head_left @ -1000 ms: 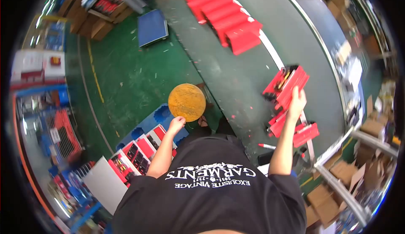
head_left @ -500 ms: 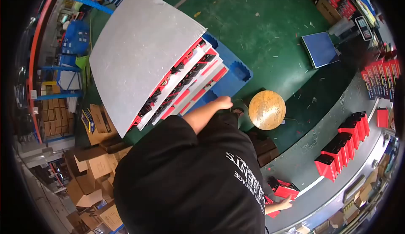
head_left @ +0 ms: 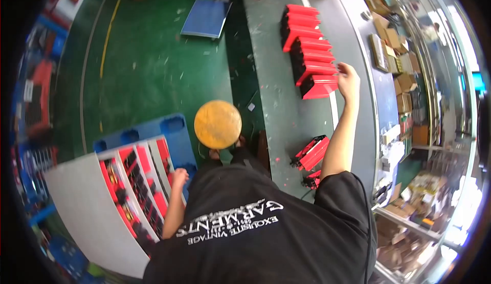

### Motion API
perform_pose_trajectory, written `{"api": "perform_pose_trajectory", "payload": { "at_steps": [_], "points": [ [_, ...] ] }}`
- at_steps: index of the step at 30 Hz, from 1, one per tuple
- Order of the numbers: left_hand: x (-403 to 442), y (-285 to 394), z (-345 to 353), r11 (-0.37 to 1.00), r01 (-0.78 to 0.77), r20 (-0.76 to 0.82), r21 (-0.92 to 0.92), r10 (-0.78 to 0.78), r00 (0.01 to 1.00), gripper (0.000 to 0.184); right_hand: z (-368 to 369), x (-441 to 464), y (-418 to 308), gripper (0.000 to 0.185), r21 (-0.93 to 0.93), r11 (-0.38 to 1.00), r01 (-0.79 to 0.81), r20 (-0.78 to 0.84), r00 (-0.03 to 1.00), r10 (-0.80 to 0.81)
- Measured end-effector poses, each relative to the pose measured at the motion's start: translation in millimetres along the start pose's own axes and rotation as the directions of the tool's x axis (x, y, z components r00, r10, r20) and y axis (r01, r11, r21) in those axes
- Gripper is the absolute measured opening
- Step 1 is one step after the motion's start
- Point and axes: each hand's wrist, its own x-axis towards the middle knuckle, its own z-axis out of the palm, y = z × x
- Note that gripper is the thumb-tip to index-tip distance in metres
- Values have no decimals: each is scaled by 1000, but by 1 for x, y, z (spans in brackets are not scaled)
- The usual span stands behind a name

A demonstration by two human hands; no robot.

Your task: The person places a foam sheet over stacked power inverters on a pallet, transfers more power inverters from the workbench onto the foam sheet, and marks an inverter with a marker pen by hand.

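My right hand (head_left: 349,82) is stretched over the grey table, fingers apart and slightly bent, at the near end of a row of red, box-shaped items with black ends (head_left: 319,85). Whether its fingertips touch the last item I cannot tell. Beside the stack of red and black items with white layers (head_left: 146,174), my left hand (head_left: 179,177) hangs with its fingers curled in, and nothing shows in it. Two more red and black items (head_left: 312,153) lie on the table by my right forearm.
A round wooden stool (head_left: 218,124) stands in front of my feet. The stack sits on a blue pallet (head_left: 183,148), at my left. A blue platform (head_left: 206,18) is on the green floor ahead. Beyond the grey table (head_left: 286,125) are shelves with cardboard boxes (head_left: 404,82).
My body and view have turned right toward the table. The stack and stool have shifted left in view. My right hand has moved from the nearer red items up to the row.
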Motion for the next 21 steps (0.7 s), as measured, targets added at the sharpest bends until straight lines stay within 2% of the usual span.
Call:
{"api": "perform_pose_trajectory", "payload": {
  "at_steps": [1, 2, 4, 5, 6, 10, 12, 13, 14, 16, 17, 18, 21],
  "points": [
    [-7, 27, 17, 998, -16, 8, 67, 15, 1000, 23, 9, 11, 21, 40, -21, 1000, -22, 48, 999, 23],
    [-13, 51, 35, 991, -22, 16, 133, 20, 1000, 25, 20, 20, 47, 41, -57, 998, 30, 58, 998, -27],
    [-4, 74, 53, 958, -142, 88, 251, 123, 988, 27, 24, 35, 61, 38, -176, 984, 11, 242, 970, 33],
    [0, 84, 65, 877, -229, 130, 422, 191, 973, 28, 21, 38, 72, 37, -177, 984, 36, 270, 963, 14],
    [14, 87, 83, 784, -356, 133, 508, 337, 932, 27, 21, 42, 85, 37, -174, 982, 67, 299, 954, -12],
    [-93, 251, 181, 661, -585, 341, 470, 475, 811, 24, 19, 49, 114, 37, -128, 976, 177, 449, 888, -102],
    [-123, 312, 250, 581, -737, 496, 347, 553, 670, 22, 27, 50, 130, 36, -125, 967, 222, 489, 862, -135],
    [-133, 334, 288, 562, -797, 561, 220, 596, 575, 20, 31, 48, 138, 36, -124, 961, 246, 510, 847, -151],
    [-142, 357, 326, 651, -746, 647, 142, 509, 568, 20, 35, 45, 142, 36, -116, 963, 242, 480, 863, -159],
    [-149, 386, 405, 792, -608, 769, -47, 417, 484, 31, 44, 40, 146, 35, -100, 964, 247, 421, 888, -184],
    [-152, 395, 446, 904, -408, 803, -126, 334, 493, 41, 51, 38, 151, 34, -80, 967, 243, 394, 898, -193],
    [-158, 409, 482, 953, -279, 810, -115, 252, 530, 57, 56, 37, 154, 33, -79, 973, 219, 347, 921, -179],
    [-167, 428, 569, 955, 135, 758, -264, 118, 642, 71, 69, 28, 151, 31, -56, 982, 178, 216, 963, -163]
  ]
}}
